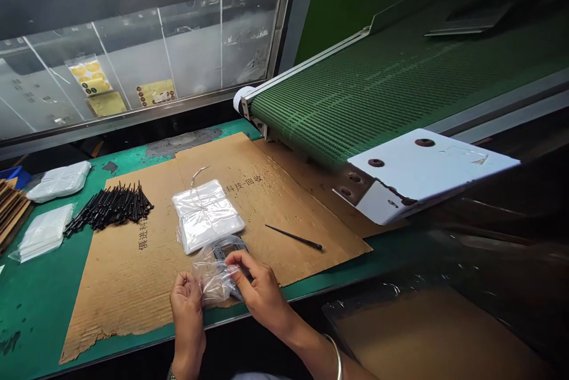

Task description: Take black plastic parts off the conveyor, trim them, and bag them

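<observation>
At the near edge of the counter (33, 303), in the head view, a bag (212, 286) of thin clear film is up between two bare hands, above a sheet of cardboard (155, 285). The bag is crumpled and glossy, with bright creases gathered low between the hands and a looser, see-through stretch higher up. A dark grey part (236, 243) shows at its upper right, flat-looking, with a lighter edge and what looks like an opening near its top; film covers some of it and fingers cover more, so its full outline is hidden, and I cannot tell how far it sits inside the bag. The left hand (186, 297) stands nearly upright, wrist at the bottom, fingers curled in and thumb beside them, clamped on the bag's left edge. The right hand (260, 288) comes in slantwise from the lower right, its back turned up, index finger bent over and thumb beneath, tips nearly together on the film; whether they also grip the part, I cannot tell. A pale bangle (334, 355) circles the right wrist. Just beyond the bag lies a tied stack (208, 214) of clear bags, and to its right, apart, a thin black stick (296, 238).
</observation>
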{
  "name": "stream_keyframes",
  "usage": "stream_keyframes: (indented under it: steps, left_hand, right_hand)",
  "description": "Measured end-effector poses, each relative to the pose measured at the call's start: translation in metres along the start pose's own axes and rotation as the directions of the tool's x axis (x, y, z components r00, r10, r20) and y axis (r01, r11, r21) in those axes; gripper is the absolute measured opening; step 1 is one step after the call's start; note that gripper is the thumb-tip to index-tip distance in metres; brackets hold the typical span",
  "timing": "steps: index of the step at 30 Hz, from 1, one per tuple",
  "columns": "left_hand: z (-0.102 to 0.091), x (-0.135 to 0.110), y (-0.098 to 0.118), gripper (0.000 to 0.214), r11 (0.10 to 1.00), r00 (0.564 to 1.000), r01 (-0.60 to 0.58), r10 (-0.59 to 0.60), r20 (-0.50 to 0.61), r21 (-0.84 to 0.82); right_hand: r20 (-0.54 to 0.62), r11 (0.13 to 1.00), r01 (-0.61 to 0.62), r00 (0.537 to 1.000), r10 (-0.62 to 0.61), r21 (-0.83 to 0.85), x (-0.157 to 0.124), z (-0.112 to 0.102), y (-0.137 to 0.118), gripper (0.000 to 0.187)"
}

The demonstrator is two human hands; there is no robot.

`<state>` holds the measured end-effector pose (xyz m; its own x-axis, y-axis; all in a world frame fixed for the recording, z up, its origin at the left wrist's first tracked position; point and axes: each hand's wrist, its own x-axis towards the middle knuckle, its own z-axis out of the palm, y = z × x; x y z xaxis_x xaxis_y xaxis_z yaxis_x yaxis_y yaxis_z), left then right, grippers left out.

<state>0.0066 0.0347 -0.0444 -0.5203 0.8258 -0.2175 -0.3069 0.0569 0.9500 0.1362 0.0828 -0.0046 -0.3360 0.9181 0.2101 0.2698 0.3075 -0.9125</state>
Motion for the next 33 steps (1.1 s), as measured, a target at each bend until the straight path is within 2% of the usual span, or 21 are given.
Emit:
stream_keyframes:
  steps: [2,3,4,6,7,8,9,11,12,14,16,18,19,22,24,25,26,28,30,31,33]
  left_hand:
    - [-0.007,0.004,-0.007,0.027,0.971,0.978,-0.147,0.172,-0.122,0.191]
    - [-0.01,0.004,-0.009,0.03,0.904,0.931,-0.266,0.331,-0.153,0.335]
    - [-0.012,0.003,-0.01,0.037,0.776,0.844,-0.399,0.519,-0.135,0.489]
    - [-0.016,0.001,-0.009,0.045,0.351,0.574,-0.599,0.815,0.08,0.72]
    - [-0.018,0.001,-0.007,0.042,0.158,0.47,-0.654,0.851,0.234,0.74]
    - [-0.021,0.001,-0.005,0.037,0.022,0.409,-0.695,0.835,0.369,0.719]
    - [-0.024,0.003,-0.002,0.031,-0.046,0.392,-0.726,0.792,0.468,0.686]
    - [-0.035,0.01,0.004,0.025,-0.028,0.44,-0.745,0.73,0.522,0.666]
    - [-0.041,0.015,0.007,0.024,0.026,0.485,-0.719,0.734,0.475,0.694]
    - [-0.055,0.023,0.011,0.021,0.136,0.551,-0.591,0.788,0.275,0.795]
    - [-0.067,0.029,0.013,0.02,0.212,0.534,-0.453,0.842,0.074,0.866]
    - [-0.073,0.031,0.012,0.019,0.234,0.489,-0.397,0.872,-0.012,0.887]
    - [-0.074,0.03,0.01,0.018,0.23,0.491,-0.406,0.871,0.0,0.884]
    - [-0.072,0.028,0.004,0.018,0.218,0.595,-0.457,0.796,0.114,0.862]
    - [-0.07,0.026,0.002,0.019,0.244,0.687,-0.45,0.71,0.159,0.859]
    - [-0.07,0.025,0.001,0.019,0.266,0.728,-0.438,0.665,0.165,0.859]
    - [-0.069,0.024,0.001,0.019,0.294,0.766,-0.423,0.621,0.166,0.857]
    - [-0.068,0.022,0.004,0.02,0.346,0.829,-0.383,0.538,0.153,0.856]
    - [-0.065,0.019,0.008,0.022,0.379,0.878,-0.306,0.466,0.105,0.873]
    - [-0.063,0.018,0.01,0.023,0.387,0.896,-0.264,0.437,0.077,0.884]
    - [-0.058,0.015,0.014,0.026,0.389,0.919,-0.202,0.392,0.037,0.899]
  right_hand:
    - [-0.042,0.999,0.025,0.999,-0.026,-0.021,0.003,-0.001,0.001,0.017]
    - [-0.02,0.997,0.066,0.998,-0.067,-0.045,0.004,0.0,0.001,0.018]
    - [0.028,0.988,0.13,0.991,-0.129,-0.081,0.005,0.001,0.0,0.019]
    - [0.167,0.941,0.302,0.946,-0.276,-0.151,0.005,0.007,-0.003,0.02]
    - [0.228,0.907,0.383,0.912,-0.342,-0.175,0.004,0.01,-0.005,0.02]
    - [0.27,0.873,0.451,0.878,-0.395,-0.188,0.003,0.013,-0.007,0.021]
    - [0.288,0.847,0.495,0.854,-0.433,-0.193,0.002,0.015,-0.009,0.021]
    - [0.233,0.838,0.507,0.856,-0.461,-0.204,0.001,0.015,-0.007,0.02]
    - [0.155,0.849,0.479,0.878,-0.454,-0.224,0.001,0.013,-0.004,0.019]
    - [-0.048,0.875,0.366,0.915,-0.4,-0.316,0.001,0.006,0.009,0.019]
    - [-0.193,0.87,0.189,0.933,-0.304,-0.455,0.001,-0.002,0.027,0.027]
    - [-0.188,0.829,0.027,0.969,-0.158,-0.559,0.001,-0.008,0.043,0.033]
    - [-0.154,0.817,-0.037,0.986,-0.064,-0.575,0.001,-0.01,0.049,0.033]
    - [-0.092,0.889,-0.222,0.975,0.202,-0.4,0.003,-0.013,0.054,0.033]
    - [-0.043,0.932,-0.362,0.932,0.36,-0.027,0.003,-0.015,0.05,0.036]
    - [0.025,0.88,-0.424,0.903,0.429,0.215,0.002,-0.016,0.047,0.037]
    - [0.129,0.758,-0.476,0.872,0.472,0.445,0.001,-0.017,0.044,0.037]
    - [0.365,0.388,-0.544,0.817,0.446,0.744,-0.003,-0.018,0.038,0.033]
    - [0.527,0.06,-0.571,0.789,0.314,0.819,-0.01,-0.017,0.034,0.029]
    - [0.573,-0.055,-0.578,0.783,0.243,0.814,-0.013,-0.016,0.033,0.027]
    - [0.619,-0.204,-0.59,0.775,0.128,0.781,-0.019,-0.014,0.03,0.023]
